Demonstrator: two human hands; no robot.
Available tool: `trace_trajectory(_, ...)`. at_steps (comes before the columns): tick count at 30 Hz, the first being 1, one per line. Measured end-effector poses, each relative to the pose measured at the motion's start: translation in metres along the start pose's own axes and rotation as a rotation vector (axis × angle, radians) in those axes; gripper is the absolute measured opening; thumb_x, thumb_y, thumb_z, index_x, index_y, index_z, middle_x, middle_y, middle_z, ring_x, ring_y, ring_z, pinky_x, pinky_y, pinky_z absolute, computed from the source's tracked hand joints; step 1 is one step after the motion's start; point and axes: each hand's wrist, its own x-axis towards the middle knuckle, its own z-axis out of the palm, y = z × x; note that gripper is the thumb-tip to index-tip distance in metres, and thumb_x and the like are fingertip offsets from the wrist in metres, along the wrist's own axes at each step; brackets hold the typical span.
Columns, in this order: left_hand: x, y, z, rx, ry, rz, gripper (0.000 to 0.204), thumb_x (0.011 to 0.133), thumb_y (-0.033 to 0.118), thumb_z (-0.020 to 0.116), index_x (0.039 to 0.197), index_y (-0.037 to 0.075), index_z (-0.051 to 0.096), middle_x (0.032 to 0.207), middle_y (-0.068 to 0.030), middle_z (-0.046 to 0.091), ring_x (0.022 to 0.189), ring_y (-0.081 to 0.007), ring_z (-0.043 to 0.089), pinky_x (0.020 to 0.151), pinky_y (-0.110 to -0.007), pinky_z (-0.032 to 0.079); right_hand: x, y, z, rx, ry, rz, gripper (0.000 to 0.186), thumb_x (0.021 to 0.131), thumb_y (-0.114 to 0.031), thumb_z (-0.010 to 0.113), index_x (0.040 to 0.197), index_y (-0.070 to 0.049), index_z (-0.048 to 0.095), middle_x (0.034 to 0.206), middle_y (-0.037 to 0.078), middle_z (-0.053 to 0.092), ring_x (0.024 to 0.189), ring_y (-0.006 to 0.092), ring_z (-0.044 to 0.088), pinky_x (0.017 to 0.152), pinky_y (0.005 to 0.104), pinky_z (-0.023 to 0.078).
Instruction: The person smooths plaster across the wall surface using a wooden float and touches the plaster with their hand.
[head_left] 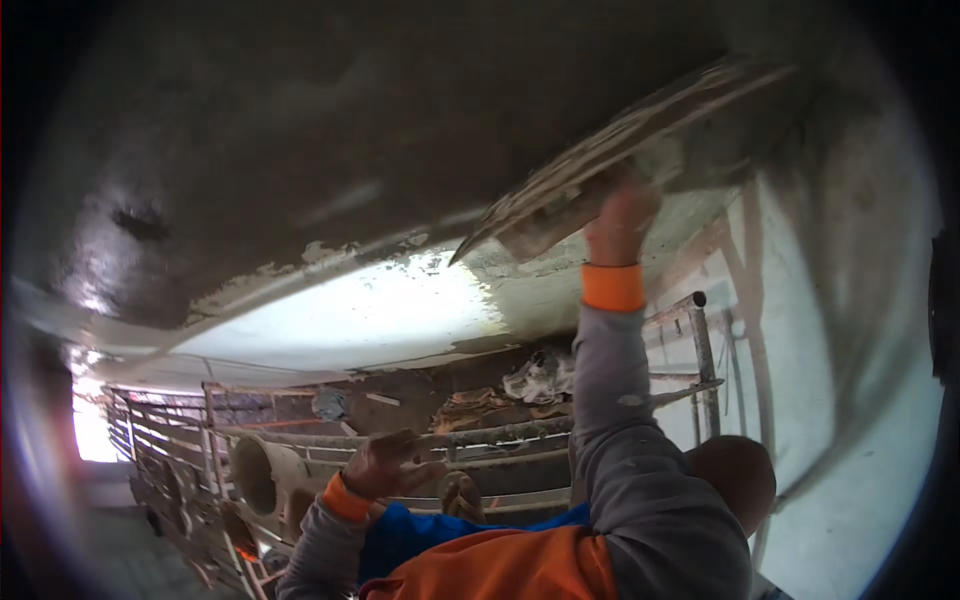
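Note:
My right hand (622, 218) is raised to the ceiling, shut on the handle of a long, mud-streaked plastering trowel (640, 122). The long blade lies at a slant against or just beneath the dark, damp-looking coat (350, 120) overhead; exact contact is unclear. A patchy pale area (350, 305) borders that coat. My left hand (395, 465) is low at the centre in front of the scaffold rail, fingers apart and loosely bent, holding nothing. Both sleeves are grey with orange cuffs. A foot in a sandal (460, 495) shows beside my left hand.
Metal scaffold rails (705, 350) run across below the ceiling. Stained buckets (255, 470) stand at lower left. Crumpled plastic (535, 378) and brown cloths (475, 410) lie beyond the rails. A pale wall (840, 420) rises at right; a bright opening (92, 425) is far left.

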Motion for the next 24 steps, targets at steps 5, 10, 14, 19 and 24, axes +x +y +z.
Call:
trace_trajectory(5,-0.003,0.008,-0.025,0.204,0.092,0.417,0.029,0.077,0.025,0.073,0.102,0.012,0.068,0.098,-0.0094,0.064,0.072,-0.0208,0.062,0.056,-0.031,0.053,0.012,-0.084,0.002,0.288,-0.446,0.053,0.038,0.091,-0.02,0.057,0.124,-0.001,0.051,0.115,0.009,0.059,0.105,0.0225,0.058,0.09,0.038,0.049)
trace_trajectory(10,-0.014,0.022,-0.035,0.094,0.12,0.226,0.033,0.077,0.024,0.073,0.108,0.014,0.068,0.097,-0.0086,0.064,0.069,-0.0204,0.059,0.054,-0.034,0.052,-0.031,-0.048,-0.029,-0.14,-0.776,0.144,0.041,0.084,-0.02,0.064,0.12,-0.003,0.054,0.118,0.011,0.057,0.107,0.0275,0.057,0.092,0.0398,0.049)
trace_trajectory(14,-0.01,0.031,-0.029,-0.057,0.192,0.081,0.039,0.076,0.024,0.074,0.111,0.01,0.066,0.084,-0.0087,0.063,0.064,-0.0203,0.059,0.051,-0.033,0.05,-0.098,0.031,-0.019,-0.497,-1.198,-0.331,0.04,0.065,-0.017,0.071,0.101,-0.004,0.064,0.094,0.017,0.066,0.085,0.0324,0.065,0.075,0.0404,0.053)
trace_trajectory(19,-0.019,0.031,-0.018,0.066,0.259,0.146,0.044,0.075,0.024,0.075,0.111,0.003,0.063,0.072,-0.0065,0.059,0.055,-0.0206,0.058,0.048,-0.032,0.049,-0.091,0.074,-0.073,-1.292,-1.194,-0.497,0.044,0.065,-0.025,0.068,0.105,-0.007,0.065,0.089,0.019,0.066,0.081,0.0354,0.065,0.069,0.0449,0.052)
trace_trajectory(24,-0.002,0.035,-0.032,-0.03,0.187,0.052,0.046,0.075,0.023,0.075,0.113,0.001,0.061,0.066,-0.0055,0.056,0.051,-0.0195,0.057,0.044,-0.032,0.046,-0.013,0.028,-0.032,-1.339,-1.011,-0.722,0.038,0.067,-0.022,0.069,0.102,-0.008,0.065,0.084,0.014,0.068,0.076,0.035,0.066,0.069,0.0429,0.054)
